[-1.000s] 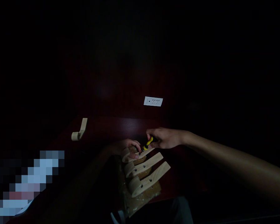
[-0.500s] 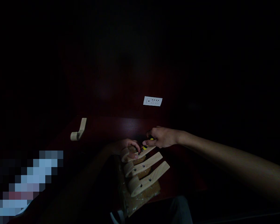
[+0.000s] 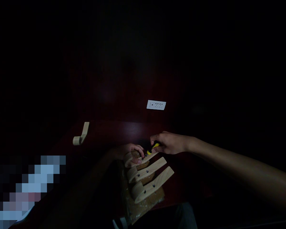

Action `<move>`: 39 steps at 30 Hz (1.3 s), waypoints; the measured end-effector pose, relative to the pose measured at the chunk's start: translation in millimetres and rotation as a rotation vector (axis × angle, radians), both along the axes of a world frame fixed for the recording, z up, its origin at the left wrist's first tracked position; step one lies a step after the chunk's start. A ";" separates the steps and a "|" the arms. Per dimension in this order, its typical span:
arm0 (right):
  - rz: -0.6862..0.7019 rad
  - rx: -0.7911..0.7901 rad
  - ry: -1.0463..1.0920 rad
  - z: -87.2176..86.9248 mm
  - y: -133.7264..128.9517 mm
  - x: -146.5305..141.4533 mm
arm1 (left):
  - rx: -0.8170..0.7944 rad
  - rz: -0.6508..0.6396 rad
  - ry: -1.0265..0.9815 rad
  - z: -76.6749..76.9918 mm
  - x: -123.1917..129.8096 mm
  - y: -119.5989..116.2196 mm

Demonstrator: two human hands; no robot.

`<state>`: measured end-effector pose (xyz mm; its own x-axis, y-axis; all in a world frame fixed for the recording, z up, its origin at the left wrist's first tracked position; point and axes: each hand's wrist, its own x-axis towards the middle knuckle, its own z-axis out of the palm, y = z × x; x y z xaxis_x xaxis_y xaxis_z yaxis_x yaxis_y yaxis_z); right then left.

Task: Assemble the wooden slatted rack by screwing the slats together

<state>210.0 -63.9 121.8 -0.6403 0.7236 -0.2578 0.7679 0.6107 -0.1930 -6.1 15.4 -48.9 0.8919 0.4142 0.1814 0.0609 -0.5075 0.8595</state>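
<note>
My right hand (image 3: 169, 142) is closed round a short yellow-and-black screwdriver (image 3: 152, 149). The tool slants down to the left, its tip at the farthest of three pale wooden hooks (image 3: 133, 163) on a wooden board. My left hand (image 3: 131, 152) grips the curled end of that same hook, with the thumb on the near side and the fingers bent over the far side close to the screwdriver tip. Toward me lie a middle wooden hook (image 3: 154, 167) and a nearest wooden hook (image 3: 160, 179), each with two dark holes. Whether a screw sits under the tip is too small to tell.
Tape-like shiny patches show on the board (image 3: 143, 210). A loose wooden hook (image 3: 84, 132) lies at the left on the dark red tabletop (image 3: 133, 128). A white socket plate (image 3: 156, 105) is on the wall behind. Most surroundings are dark, and a blurred patch covers the lower left.
My right hand has shifted slightly right and turned, showing more of the yellow handle. My left hand keeps its hold on the far hook. The whole view has moved slightly.
</note>
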 end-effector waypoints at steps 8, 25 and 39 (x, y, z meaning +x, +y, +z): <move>0.063 0.047 -0.024 -3.3 5.4 -3.5 | -0.039 -0.017 -0.033 5.2 3.2 -4.1; -0.023 -0.073 0.036 2.1 -5.4 -3.0 | -0.035 0.002 -0.010 8.4 1.1 -5.8; 0.019 0.059 -0.044 -2.1 5.3 -10.1 | -0.032 -0.003 -0.014 8.2 1.5 -4.9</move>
<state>200.0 -58.6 119.7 -0.6434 0.7259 -0.2430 0.7628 0.6349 -0.1230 -4.6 10.5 -40.7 0.8905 0.4177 0.1801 0.0477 -0.4795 0.8762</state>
